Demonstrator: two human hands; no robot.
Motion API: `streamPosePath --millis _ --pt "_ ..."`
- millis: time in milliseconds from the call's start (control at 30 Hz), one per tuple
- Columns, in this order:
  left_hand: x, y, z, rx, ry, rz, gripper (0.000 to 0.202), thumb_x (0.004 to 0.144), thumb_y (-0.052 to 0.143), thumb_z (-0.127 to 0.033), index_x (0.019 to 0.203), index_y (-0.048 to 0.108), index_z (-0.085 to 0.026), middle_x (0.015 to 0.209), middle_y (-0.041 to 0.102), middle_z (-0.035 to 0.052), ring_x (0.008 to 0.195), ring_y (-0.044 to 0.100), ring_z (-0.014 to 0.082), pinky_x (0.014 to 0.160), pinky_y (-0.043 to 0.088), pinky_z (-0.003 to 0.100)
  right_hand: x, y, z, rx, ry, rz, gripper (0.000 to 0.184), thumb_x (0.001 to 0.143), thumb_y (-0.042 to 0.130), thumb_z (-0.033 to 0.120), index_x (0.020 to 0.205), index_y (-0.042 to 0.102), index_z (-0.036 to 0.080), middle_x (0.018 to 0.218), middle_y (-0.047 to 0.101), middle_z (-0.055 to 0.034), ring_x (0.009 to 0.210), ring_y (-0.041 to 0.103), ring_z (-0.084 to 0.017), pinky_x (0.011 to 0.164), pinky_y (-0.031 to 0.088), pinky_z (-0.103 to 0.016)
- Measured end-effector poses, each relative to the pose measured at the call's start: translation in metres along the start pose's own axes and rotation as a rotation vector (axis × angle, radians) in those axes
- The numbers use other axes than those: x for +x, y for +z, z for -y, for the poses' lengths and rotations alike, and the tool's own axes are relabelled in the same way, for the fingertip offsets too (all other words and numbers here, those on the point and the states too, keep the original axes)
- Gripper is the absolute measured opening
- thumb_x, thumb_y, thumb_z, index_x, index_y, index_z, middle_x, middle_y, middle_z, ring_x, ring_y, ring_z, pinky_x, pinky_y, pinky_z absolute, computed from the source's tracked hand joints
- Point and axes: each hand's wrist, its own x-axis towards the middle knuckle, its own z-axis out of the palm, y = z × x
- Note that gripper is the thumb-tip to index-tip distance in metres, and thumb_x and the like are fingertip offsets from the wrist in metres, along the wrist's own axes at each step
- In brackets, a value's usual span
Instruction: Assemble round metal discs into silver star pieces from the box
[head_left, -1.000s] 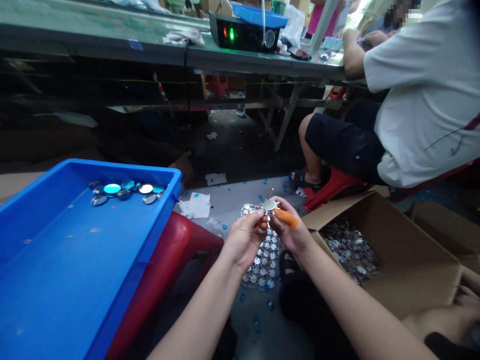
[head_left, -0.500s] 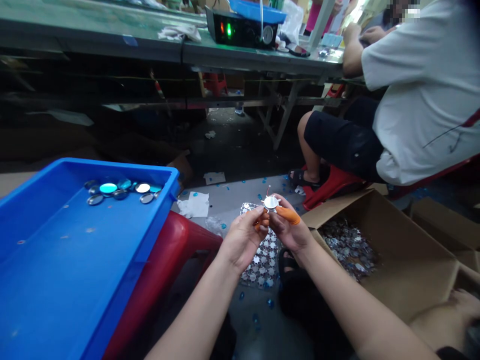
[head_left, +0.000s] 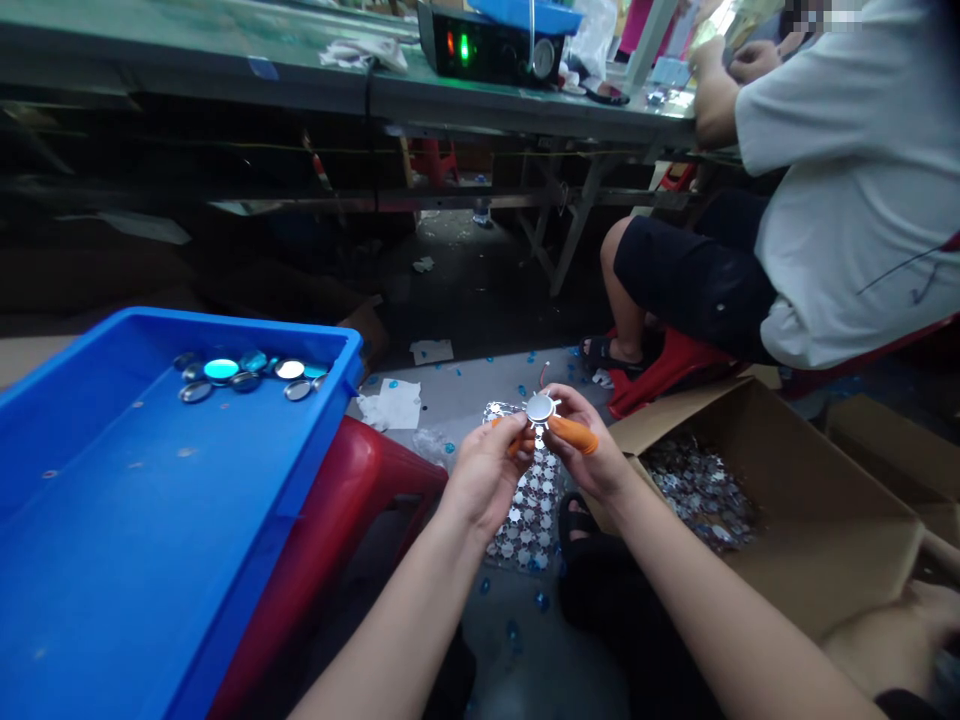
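Observation:
In the middle of the view, both my hands grip a round silvery disc [head_left: 540, 408] with thin tabs radiating from its rim. A short reddish wire or strip rises just behind it. My left hand [head_left: 480, 475] pinches the disc's near left edge between thumb and fingers. On the other side, my right hand [head_left: 592, 460] holds the right edge, its thumb in an orange finger cot [head_left: 574, 435]. Orange also shows on my left fingers, partly hidden. Below the hands lies a layer of silvery toothed discs [head_left: 529, 515] in clear plastic.
At left, a blue tray [head_left: 172, 520] with several shiny round pieces [head_left: 221, 371] rests on a red stool [head_left: 375, 465]. An open cardboard box [head_left: 840, 510] of metal parts [head_left: 701, 490] stands at right. Beyond it sits a co-worker [head_left: 847, 190] at a long workbench [head_left: 187, 50].
The disc has tilted so that more of its flat face and surrounding tabs show. Both hands keep their hold on it. The whole view has shifted slightly.

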Motion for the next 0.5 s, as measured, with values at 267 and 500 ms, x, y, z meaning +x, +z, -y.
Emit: streamPosePath --millis 267,500 --pt "-0.0028 0.0016 -0.0013 0.036 0.016 0.031 0.028 0.068 0.085 -0.026 0.08 0.068 -0.007 0.077 0.062 0.0045 0.066 0.054 0.0083 0.059 0.045 0.016 0.0024 -0.0027 -0.004 0.087 0.032 0.023 0.037 0.074 0.078 0.028 0.107 0.063 0.021 0.068 0.05 0.0064 0.044 0.025 -0.002 0.045 0.02 -0.02" --pt "-0.0013 0.0006 -0.001 0.04 0.007 0.049 0.027 0.068 0.086 -0.024 0.081 0.069 -0.007 0.078 0.06 0.0037 0.066 0.052 0.0079 0.059 0.044 0.016 0.0026 -0.0044 -0.0038 0.087 0.027 0.047 0.033 0.077 0.075 0.028 0.107 0.064 0.02 0.065 0.048 0.0068 0.044 0.025 -0.003 0.045 0.018 -0.021"
